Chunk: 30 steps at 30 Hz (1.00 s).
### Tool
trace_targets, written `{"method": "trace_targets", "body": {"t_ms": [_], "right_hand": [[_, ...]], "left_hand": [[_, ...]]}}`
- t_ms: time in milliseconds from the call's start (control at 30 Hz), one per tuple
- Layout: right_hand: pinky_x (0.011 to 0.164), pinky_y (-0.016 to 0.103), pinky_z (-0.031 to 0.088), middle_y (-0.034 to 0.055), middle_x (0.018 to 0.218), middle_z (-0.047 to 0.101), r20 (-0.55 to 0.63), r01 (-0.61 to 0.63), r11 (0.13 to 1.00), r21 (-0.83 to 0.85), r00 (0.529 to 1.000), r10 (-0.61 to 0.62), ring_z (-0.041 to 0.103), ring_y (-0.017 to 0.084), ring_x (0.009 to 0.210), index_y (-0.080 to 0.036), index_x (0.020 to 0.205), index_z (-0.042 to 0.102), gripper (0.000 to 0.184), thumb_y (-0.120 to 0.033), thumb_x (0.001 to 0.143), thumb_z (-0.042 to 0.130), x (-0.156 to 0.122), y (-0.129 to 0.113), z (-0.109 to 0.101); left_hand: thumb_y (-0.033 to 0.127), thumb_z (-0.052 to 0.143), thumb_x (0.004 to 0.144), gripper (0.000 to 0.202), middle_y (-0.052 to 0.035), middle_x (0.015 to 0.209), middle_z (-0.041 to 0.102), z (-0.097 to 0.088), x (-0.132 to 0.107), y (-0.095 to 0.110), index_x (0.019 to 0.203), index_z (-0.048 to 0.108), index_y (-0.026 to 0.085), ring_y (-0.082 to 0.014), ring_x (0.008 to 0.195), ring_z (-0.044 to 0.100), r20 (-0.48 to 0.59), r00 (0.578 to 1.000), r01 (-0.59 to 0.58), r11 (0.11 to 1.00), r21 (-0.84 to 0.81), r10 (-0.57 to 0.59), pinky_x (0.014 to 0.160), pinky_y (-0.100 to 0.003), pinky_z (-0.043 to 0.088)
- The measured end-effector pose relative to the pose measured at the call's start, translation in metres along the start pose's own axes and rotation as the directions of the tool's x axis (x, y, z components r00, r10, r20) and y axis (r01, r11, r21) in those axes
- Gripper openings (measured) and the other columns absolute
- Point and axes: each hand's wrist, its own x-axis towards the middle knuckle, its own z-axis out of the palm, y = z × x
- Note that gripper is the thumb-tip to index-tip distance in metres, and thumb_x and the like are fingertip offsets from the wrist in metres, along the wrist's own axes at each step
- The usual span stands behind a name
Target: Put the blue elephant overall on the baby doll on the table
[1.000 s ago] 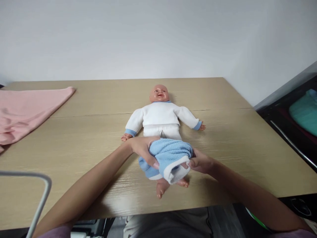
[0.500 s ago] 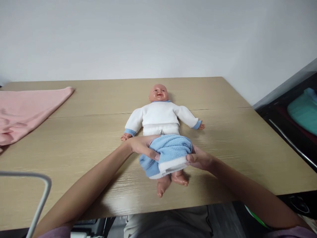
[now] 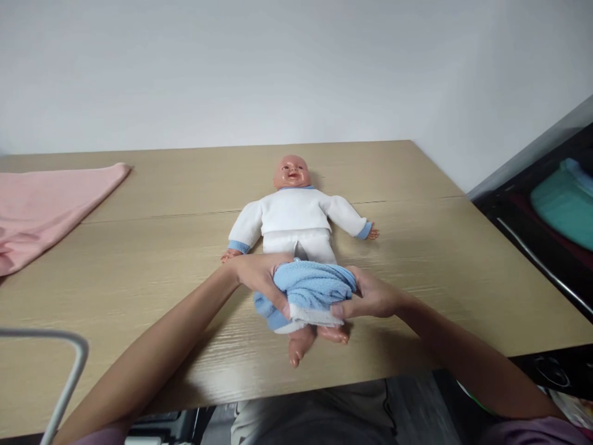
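Note:
A baby doll (image 3: 296,210) lies face up on the table, its feet toward me, in a white top with blue collar and cuffs and white cloth below. Blue terry doll pants (image 3: 315,285) with a white band are bunched around its lower legs; the bare feet stick out beneath. My left hand (image 3: 264,278) grips the pants at their left side, thumb on the band. On the right side, my right hand (image 3: 373,295) holds the fabric, its thumb also pressed on the white band. The fingers of both hands are partly hidden by the cloth.
A pink cloth (image 3: 50,210) lies on the left of the wooden table (image 3: 185,247). A grey metal tube (image 3: 76,352) rises at the lower left. Right of the table stands a black item with teal cloth (image 3: 567,204) on it. A wall backs the table.
My right thumb has moved left along the white band, and the pants are gathered a little more and sit slightly lower. The whole view has shifted slightly.

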Motion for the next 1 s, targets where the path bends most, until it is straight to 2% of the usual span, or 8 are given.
{"method": "trace_targets", "body": {"t_ms": [133, 233, 300, 400, 467, 600, 800, 1000], "right_hand": [[0.062, 0.029, 0.056, 0.0037, 0.078, 0.074, 0.179, -0.005, 0.996, 0.089, 0.984, -0.011, 0.067, 0.018, 0.068, -0.013, 0.113, 0.075, 0.05, -0.06, 0.098, 0.082, 0.005, 0.0, 0.0], [0.061, 0.029, 0.054, 0.0041, 0.077, 0.072, 0.22, 0.014, 0.99, 0.139, 0.975, -0.044, 0.066, 0.018, 0.066, -0.012, 0.113, 0.074, 0.054, -0.064, 0.1, 0.077, 0.005, -0.006, 0.005], [0.063, 0.029, 0.055, 0.0031, 0.077, 0.071, 0.145, 0.032, 0.997, 0.074, 0.989, -0.042, 0.065, 0.017, 0.067, -0.014, 0.103, 0.075, 0.046, -0.059, 0.096, 0.084, 0.002, -0.014, 0.013], [0.073, 0.031, 0.06, 0.0023, 0.081, 0.074, -0.13, 0.041, 0.997, -0.069, 0.99, -0.05, 0.068, 0.019, 0.076, -0.018, 0.095, 0.076, 0.035, -0.044, 0.086, 0.097, -0.006, -0.021, 0.029], [0.082, 0.033, 0.062, 0.0033, 0.09, 0.078, -0.364, 0.028, 0.992, -0.12, 0.929, -0.07, 0.072, 0.022, 0.087, -0.019, 0.105, 0.077, 0.033, -0.038, 0.086, 0.096, -0.011, -0.017, 0.04], [0.086, 0.032, 0.061, 0.0022, 0.104, 0.078, -0.693, 0.001, 0.979, -0.203, 0.706, -0.144, 0.072, 0.023, 0.095, -0.023, 0.12, 0.071, 0.034, -0.028, 0.089, 0.082, -0.018, 0.002, 0.056], [0.082, 0.029, 0.057, 0.0018, 0.1, 0.074, -0.84, 0.043, 0.967, -0.252, 0.486, -0.24, 0.068, 0.023, 0.09, -0.023, 0.114, 0.07, 0.018, -0.032, 0.098, 0.071, -0.028, 0.012, 0.085], [0.075, 0.032, 0.057, 0.0045, 0.096, 0.072, -0.914, 0.0, 0.982, -0.19, 0.365, -0.177, 0.066, 0.026, 0.087, -0.025, 0.115, 0.069, 0.02, -0.039, 0.101, 0.074, -0.042, 0.047, 0.131]], "left_hand": [[0.05, 0.106, 0.067, 0.042, -0.0004, 0.068, 0.071, -0.003, -0.002, 0.002, 0.082, 0.082, 0.018, -0.0175, 0.061, 0.064, 0.05, 0.997, 0.051, 0.998, 0.047, -0.053, 0.06, -0.025, 0.061], [0.051, 0.106, 0.063, 0.047, 0.0025, 0.063, 0.062, -0.002, -0.003, 0.007, 0.074, 0.076, 0.017, -0.0144, 0.057, 0.056, 0.024, 0.999, 0.022, 0.995, 0.1, -0.024, 0.052, -0.022, 0.052], [0.052, 0.105, 0.064, 0.049, 0.0035, 0.061, 0.057, 0.0, -0.003, 0.01, 0.07, 0.071, 0.017, -0.0129, 0.054, 0.051, 0.017, 1.0, -0.007, 0.993, 0.117, 0.005, 0.048, -0.022, 0.047], [0.053, 0.104, 0.065, 0.05, 0.003, 0.06, 0.057, 0.006, 0.001, 0.011, 0.071, 0.07, 0.018, -0.0132, 0.055, 0.051, 0.001, 0.999, -0.039, 0.996, 0.079, 0.039, 0.048, -0.022, 0.046], [0.052, 0.104, 0.067, 0.047, 0.0017, 0.064, 0.062, 0.011, 0.004, 0.011, 0.077, 0.074, 0.017, -0.0146, 0.059, 0.055, -0.031, 0.999, -0.04, 0.997, 0.073, 0.042, 0.051, -0.023, 0.05], [0.047, 0.093, 0.08, 0.04, 0.0048, 0.064, 0.053, 0.023, 0.012, 0.015, 0.074, 0.065, 0.019, -0.0117, 0.06, 0.047, -0.144, 0.989, -0.004, 0.987, 0.161, 0.027, 0.051, -0.022, 0.041], [0.031, 0.072, 0.088, 0.018, 0.0042, 0.081, 0.056, 0.046, 0.024, 0.027, 0.089, 0.057, 0.022, -0.0147, 0.076, 0.054, -0.378, 0.919, 0.006, 0.954, 0.299, 0.113, 0.068, -0.025, 0.048], [0.037, 0.072, 0.094, 0.026, 0.0019, 0.084, 0.068, 0.074, 0.03, 0.031, 0.111, 0.06, 0.023, -0.0214, 0.076, 0.068, -0.472, 0.881, 0.223, 0.849, 0.478, 0.034, 0.069, -0.032, 0.046]]}}
